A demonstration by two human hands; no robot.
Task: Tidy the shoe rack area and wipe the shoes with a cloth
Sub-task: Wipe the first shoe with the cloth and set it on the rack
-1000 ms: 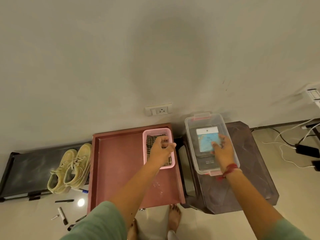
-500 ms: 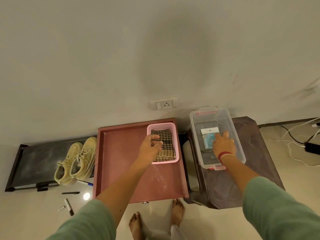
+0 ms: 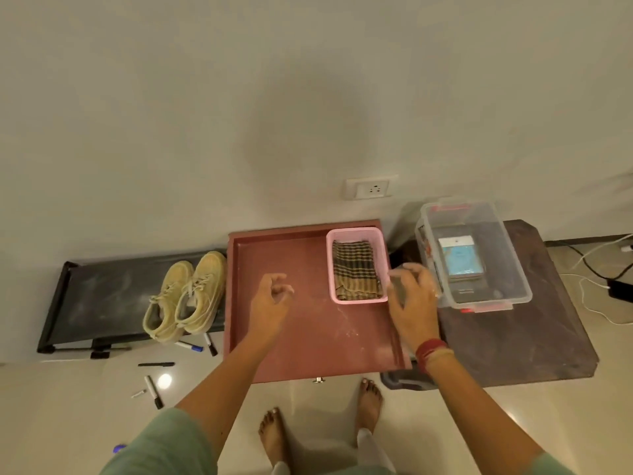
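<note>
The left hand [image 3: 270,299] hangs over the red tray [image 3: 325,344]. Its fingers are softly bent and it holds nothing. The right hand [image 3: 412,303] is at the right edge of the tray, between the pink basket [image 3: 358,299] and the clear box [image 3: 513,258]. Its fingers are bent down, but it is blurry, so I cannot tell if it grips or touches anything. Red bands [image 3: 430,351] go around that wrist.

The cloth [image 3: 356,269] lies folded in the pink basket. It has brown and cream checks. The basket sits in the far right corner of the tray, just left of the right hand.

The clear box stands on a dark worktop [image 3: 534,337] to the right. A dark flat thing with a pale blue card [image 3: 459,262] lies inside it.

To the left of the tray, a pair of pale yellow shoes [image 3: 186,296] with laces stands side by side on a low black rack [image 3: 102,296] by the wall. Pens [image 3: 156,364] lie on the floor [image 3: 513,423] near the rack. Two bare feet [image 3: 274,437] stand on the floor at the near side of the tray. A wall plug [image 3: 371,190] is on the wall above the basket.
</note>
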